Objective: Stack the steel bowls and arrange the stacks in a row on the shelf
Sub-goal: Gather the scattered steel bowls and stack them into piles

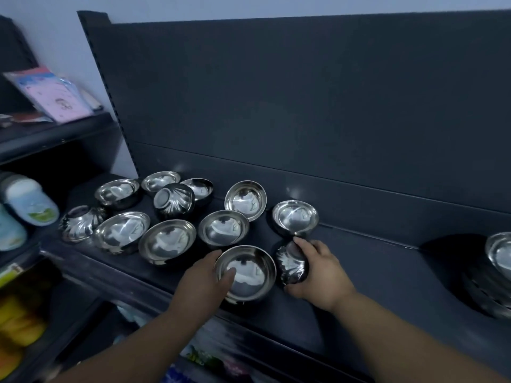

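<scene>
Dark shelf point(373, 272) was strewn with bowls; an upright bowl point(246, 272) was gripped by the left hand point(204, 277), an overturned bowl point(291, 265) by the right hand point(320, 275).

Dim, bluish light; soft glare spots on steel bowls point(168, 239) beyond the left hand point(204, 281). Edges bowed, blurred left of it.

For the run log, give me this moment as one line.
left hand: grips upright bowl, thumb inside rim | right hand: holds overturned bowl beside it | other bowls: scattered on shelf
</scene>
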Tool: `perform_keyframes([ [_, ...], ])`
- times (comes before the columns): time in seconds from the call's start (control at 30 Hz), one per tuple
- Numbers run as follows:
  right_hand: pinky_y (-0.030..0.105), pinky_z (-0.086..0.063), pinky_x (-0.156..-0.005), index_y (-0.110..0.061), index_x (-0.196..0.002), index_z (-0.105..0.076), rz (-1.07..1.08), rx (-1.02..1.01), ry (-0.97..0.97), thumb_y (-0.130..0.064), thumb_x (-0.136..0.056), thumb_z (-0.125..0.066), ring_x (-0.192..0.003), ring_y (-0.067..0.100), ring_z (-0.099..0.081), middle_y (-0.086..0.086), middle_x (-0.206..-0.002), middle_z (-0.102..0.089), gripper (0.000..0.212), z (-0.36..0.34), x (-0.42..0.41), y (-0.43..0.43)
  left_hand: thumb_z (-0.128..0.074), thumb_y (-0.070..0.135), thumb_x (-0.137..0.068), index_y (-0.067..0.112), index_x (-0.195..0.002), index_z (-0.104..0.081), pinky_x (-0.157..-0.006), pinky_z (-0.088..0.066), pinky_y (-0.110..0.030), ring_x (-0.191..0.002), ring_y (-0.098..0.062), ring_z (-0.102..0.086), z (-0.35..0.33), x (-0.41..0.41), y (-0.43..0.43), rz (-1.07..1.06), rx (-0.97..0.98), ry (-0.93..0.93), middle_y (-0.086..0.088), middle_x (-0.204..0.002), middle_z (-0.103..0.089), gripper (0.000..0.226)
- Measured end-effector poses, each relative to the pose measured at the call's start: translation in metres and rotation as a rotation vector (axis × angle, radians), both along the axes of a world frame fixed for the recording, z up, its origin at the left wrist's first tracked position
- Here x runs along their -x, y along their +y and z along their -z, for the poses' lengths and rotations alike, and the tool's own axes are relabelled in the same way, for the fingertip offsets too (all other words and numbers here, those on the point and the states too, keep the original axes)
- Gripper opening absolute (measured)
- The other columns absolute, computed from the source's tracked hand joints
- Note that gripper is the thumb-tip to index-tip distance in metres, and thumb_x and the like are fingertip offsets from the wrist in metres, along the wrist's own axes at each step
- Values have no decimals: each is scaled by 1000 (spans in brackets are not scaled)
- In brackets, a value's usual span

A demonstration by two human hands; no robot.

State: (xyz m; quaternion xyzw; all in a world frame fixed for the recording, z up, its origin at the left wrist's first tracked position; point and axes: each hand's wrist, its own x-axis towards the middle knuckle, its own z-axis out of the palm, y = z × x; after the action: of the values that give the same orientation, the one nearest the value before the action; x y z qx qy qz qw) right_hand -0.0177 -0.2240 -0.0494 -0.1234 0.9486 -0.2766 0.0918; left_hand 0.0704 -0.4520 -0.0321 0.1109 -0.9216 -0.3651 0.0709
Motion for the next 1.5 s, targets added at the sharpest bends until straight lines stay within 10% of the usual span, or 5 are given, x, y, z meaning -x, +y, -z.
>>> perform_keyframes([
  [0.23,27,-42,-101,-34,-140,-35,251,204,32,-50,-51,-83,-120,18,-52,-2,-133,-48,102,-42,2,34,-53,51,-87,31,-108,-54,-80,-42,-28,-103,-15,-57,8,30,24,78,46,29,8,-104,-61,29],
  [0.53,29,-53,-92,-29,-124,-56,147,585,-270,-49,-58,-85,-96,7,-69,-10,-108,-71,75,-96,-6,-29,-60,41,-83,36,-144,-32,-111,-26,-19,-135,0,-31,-54,61,-2,460,180,348,13,-149,-37,67],
  [1.0,36,-54,-82,-19,-105,-66,476,620,-271,-51,-84,-65,-97,25,-69,6,-106,-73,38,-76,11,-32,-54,17,-85,12,-94,-68,-60,-60,-33,-61,-29,-71,-72,75,-17,182,-253,-146,-8,-70,-70,17],
  [1.23,40,-58,-80,-9,-122,-57,654,587,-317,-43,-85,-66,-84,25,-64,9,-100,-64,51,-25,58,-21,-58,26,-88,11,-95,-64,-68,-60,-40,-63,-26,-71,-46,65,-12,111,-368,-241,-8,-77,-71,17],
  [1.5,30,-52,-59,-3,-91,-63,669,776,-489,-18,-95,-53,-63,20,-63,13,-80,-71,19,-4,91,-29,-56,41,-89,25,-108,-66,-64,-37,-4,-83,-1,-59,-23,58,-3,56,-52,-62,15,-89,-64,27],
])
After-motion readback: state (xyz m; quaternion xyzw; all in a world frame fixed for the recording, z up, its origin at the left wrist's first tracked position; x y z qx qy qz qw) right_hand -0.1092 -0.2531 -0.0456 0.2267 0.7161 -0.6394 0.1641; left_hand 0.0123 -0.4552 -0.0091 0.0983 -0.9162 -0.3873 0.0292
